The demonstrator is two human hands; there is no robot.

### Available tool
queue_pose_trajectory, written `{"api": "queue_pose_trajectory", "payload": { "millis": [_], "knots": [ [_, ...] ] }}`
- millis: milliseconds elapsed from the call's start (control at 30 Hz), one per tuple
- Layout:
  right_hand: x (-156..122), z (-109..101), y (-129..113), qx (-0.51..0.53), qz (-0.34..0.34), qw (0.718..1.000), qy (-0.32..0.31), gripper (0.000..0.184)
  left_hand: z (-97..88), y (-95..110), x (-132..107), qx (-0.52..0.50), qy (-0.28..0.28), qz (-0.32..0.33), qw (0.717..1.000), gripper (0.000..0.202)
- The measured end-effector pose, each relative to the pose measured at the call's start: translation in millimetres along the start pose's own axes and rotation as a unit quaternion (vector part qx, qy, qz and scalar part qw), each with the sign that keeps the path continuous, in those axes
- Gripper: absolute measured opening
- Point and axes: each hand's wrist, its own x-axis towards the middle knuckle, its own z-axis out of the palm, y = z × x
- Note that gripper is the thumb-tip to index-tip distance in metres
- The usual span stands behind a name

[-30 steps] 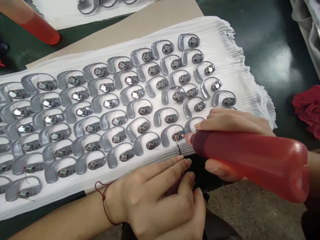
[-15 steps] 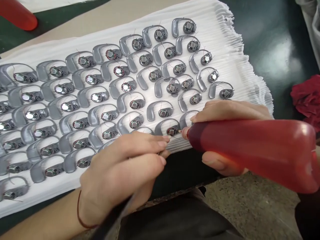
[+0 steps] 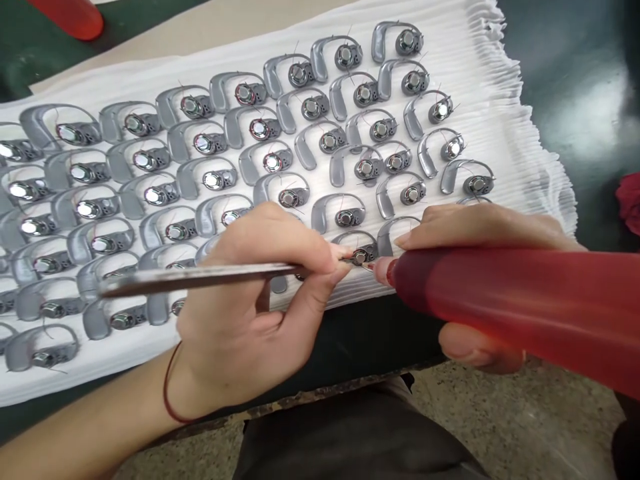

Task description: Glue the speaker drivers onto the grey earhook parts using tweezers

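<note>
My left hand pinches slim metal tweezers, their blunt end pointing left and their tips beside a small round speaker in a grey ear-hook housing. In my right hand lies a red squeeze bottle, fingers above and thumb below. Its narrow nozzle points left, close to the same speaker; whether it touches cannot be made out. Rows of similar grey ear-hook housings with silvery speakers and thin wires surround my hands, some hidden behind the left one.
The housings lie on a ribbed white foam sheet over a dark green table. Another red bottle is at the top left, and a dark red crumpled thing at the right edge. The table's front edge runs below my hands.
My left hand has turned, swinging the tweezers' rear end up and left, and their tips now show at the speaker. My view has shifted slightly; the bottle stays by the same housing.
</note>
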Motion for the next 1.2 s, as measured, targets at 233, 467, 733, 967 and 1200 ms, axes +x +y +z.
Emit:
{"api": "queue_pose_trajectory", "payload": {
  "millis": [233, 467, 733, 967, 1200],
  "knots": [
    [6, 7, 2, -0.039, -0.033, 0.999, 0.009, 0.035, -0.2, 2, 0, 0.024, 0.010, 0.018, 1.000, 0.021],
    [2, 18, 7, -0.069, -0.079, 0.990, 0.097, 0.040, -0.9, -3, -2, 0.018, 0.013, 0.023, 0.999, 0.025],
    [2, -5, 2, -0.029, -0.015, 0.999, -0.034, 0.031, 0.7, -5, -5, 0.018, 0.035, 0.053, 0.998, 0.027],
    [3, -7, 5, -0.044, -0.035, 0.998, -0.016, 0.031, 0.4, -7, -7, 0.005, 0.023, 0.052, 0.998, 0.025],
    [1, -7, 4, -0.033, 0.003, 0.999, -0.033, 0.035, -1.0, -7, -5, 0.014, 0.005, 0.067, 0.998, 0.020]
  ]
}}
